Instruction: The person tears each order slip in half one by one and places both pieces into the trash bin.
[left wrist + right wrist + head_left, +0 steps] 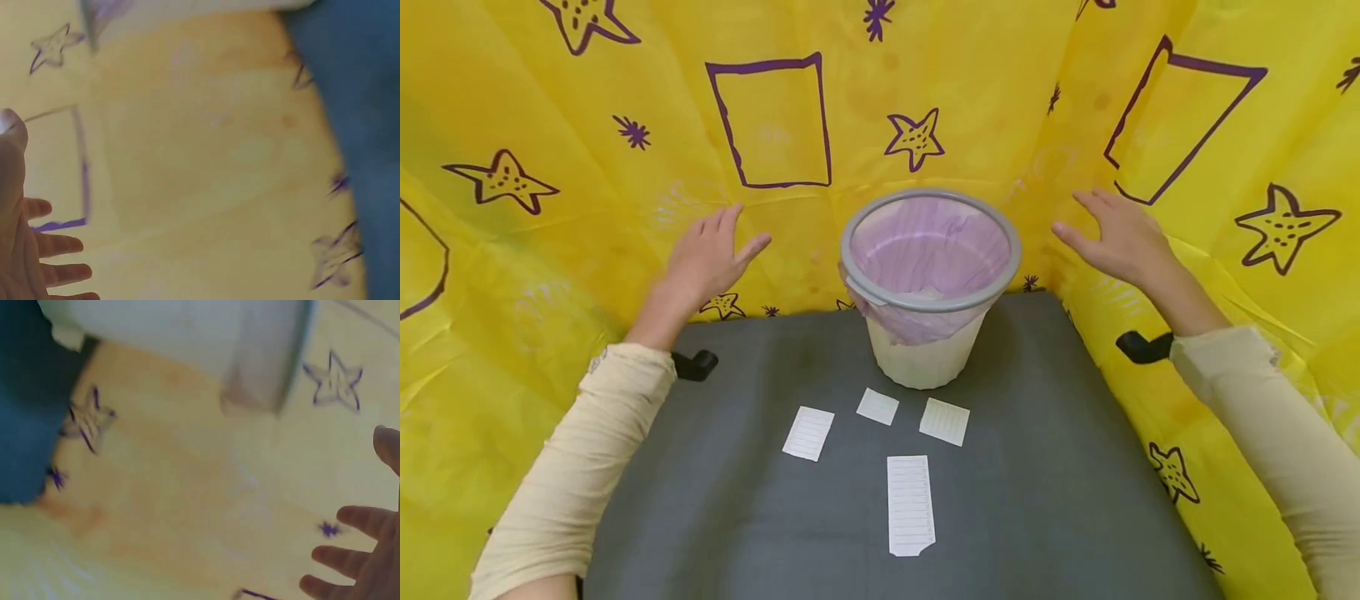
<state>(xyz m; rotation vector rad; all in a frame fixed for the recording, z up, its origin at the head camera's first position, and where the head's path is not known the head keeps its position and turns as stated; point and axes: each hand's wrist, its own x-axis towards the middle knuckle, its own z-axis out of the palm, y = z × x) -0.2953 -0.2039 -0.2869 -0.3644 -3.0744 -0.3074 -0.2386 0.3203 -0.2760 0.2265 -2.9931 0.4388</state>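
In the head view a white waste bin [917, 358] with a grey rim stands at the back of the grey table, lined with a thin purple bag [936, 242]. Raised left of the bin, my left hand [703, 254] has its fingers extended and holds nothing. On the other side my right hand [1116, 233] is lifted too, thumb apart from the fingers, with nothing in it. Several pieces of lined paper lie in front of the bin: a long strip [912, 506], a left piece [808, 433], a small middle piece [877, 406] and a right piece [945, 422].
Yellow cloth [775, 242] with purple stars and frames hangs behind and along both sides of the grey table [760, 525]. A black wrist mount [696, 365] juts out by the left sleeve, and another black mount [1144, 347] by the right sleeve.
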